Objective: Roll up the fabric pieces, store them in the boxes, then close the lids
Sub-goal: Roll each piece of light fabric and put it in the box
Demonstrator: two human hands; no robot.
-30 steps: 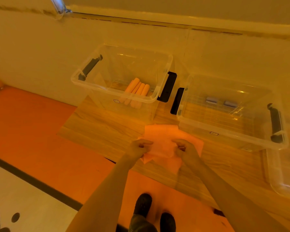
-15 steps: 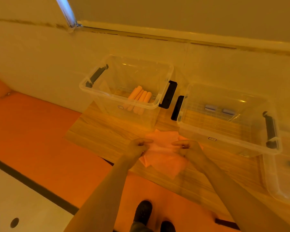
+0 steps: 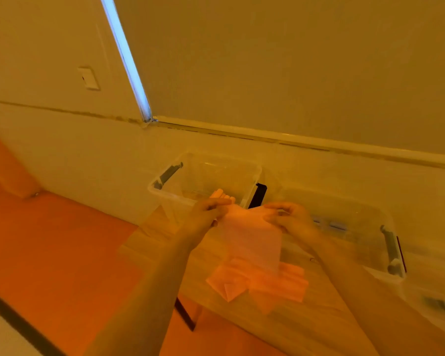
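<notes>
While both hands, left hand (image 3: 208, 210) and right hand (image 3: 292, 219), pinch the top corners of a pink fabric sheet (image 3: 252, 242) hanging above the fabric pile (image 3: 257, 281), a loosened pinch could drop it, unrolled, before the open box (image 3: 206, 181).

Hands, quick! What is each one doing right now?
Left hand: pinching the top edge of the pink cloth.
Right hand: pinching the same cloth's other top corner.

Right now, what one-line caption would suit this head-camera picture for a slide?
Both hands, left hand and right hand, lift one orange fabric piece above the fabric stack, before two open clear boxes.
</notes>
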